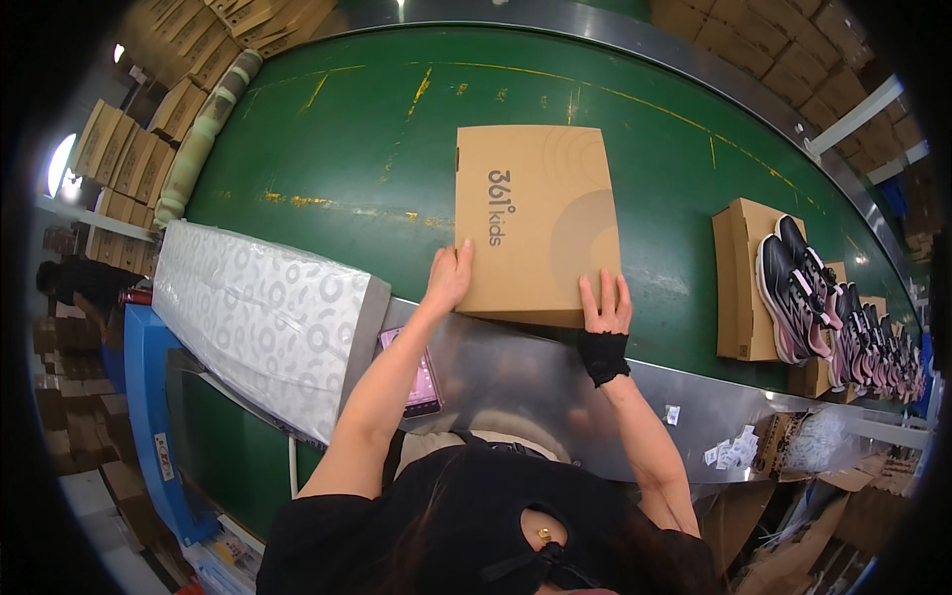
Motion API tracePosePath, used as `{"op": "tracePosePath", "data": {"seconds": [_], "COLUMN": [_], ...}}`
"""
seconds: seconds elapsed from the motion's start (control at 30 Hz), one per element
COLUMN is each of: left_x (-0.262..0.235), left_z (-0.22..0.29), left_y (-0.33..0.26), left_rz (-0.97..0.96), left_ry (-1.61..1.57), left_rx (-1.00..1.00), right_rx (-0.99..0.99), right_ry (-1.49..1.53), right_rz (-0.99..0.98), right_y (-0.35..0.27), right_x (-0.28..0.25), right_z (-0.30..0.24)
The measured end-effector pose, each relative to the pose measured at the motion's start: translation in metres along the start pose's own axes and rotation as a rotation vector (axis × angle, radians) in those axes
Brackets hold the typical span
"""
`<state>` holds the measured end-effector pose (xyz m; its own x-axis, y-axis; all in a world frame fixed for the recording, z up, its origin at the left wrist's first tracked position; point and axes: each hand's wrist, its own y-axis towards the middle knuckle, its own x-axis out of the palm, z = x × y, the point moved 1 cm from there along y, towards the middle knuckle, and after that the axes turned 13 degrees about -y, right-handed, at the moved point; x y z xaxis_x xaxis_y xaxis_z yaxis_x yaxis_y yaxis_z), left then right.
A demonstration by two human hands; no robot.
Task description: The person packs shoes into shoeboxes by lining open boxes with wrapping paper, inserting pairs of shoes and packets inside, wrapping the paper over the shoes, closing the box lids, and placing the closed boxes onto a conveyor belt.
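On the green belt (327, 149), 1 cardboard box (540, 268) looks closed; the left hand (449, 281) touches its near-left corner, grip unclear; the right hand (606, 309) rests on it, fingers spread. Along the belt's right, shoes (788, 297) remain unboxed.

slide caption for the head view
Left hand and right hand touch a closed cardboard shoebox on a green conveyor belt.

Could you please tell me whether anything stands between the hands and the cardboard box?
Nothing visible does: the left hand touches the left edge of the cardboard box, and the right hand lies at its near right corner.
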<state>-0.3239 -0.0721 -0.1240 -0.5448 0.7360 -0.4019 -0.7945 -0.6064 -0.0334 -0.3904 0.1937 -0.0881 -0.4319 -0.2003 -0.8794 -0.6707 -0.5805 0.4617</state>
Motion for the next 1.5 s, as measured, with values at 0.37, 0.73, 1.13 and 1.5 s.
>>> {"op": "tracePosePath", "data": {"seconds": [0.37, 0.73, 1.13, 1.5], "left_x": [-0.031, -0.255, -0.291, -0.032], "left_z": [0.094, 0.036, -0.008, 0.127], "left_y": [-0.014, -0.19, -0.306, -0.115], "left_rz": [-0.34, -0.009, 1.081, -0.164], "left_ry": [-1.233, -1.53, -1.573, -0.437], "left_rx": [-0.587, -0.001, -0.328, 0.11], "right_rx": [-0.015, 1.086, 1.508, 0.362], "right_ry": [0.251, 0.641, 1.351, 1.647], "right_rz": [0.089, 0.149, 0.061, -0.45], "right_y": [0.069, -0.107, -0.06, 0.009], "right_x": [-0.091, -0.025, 0.014, -0.12], "right_z": [0.032, 0.193, 0.181, 0.006]}}
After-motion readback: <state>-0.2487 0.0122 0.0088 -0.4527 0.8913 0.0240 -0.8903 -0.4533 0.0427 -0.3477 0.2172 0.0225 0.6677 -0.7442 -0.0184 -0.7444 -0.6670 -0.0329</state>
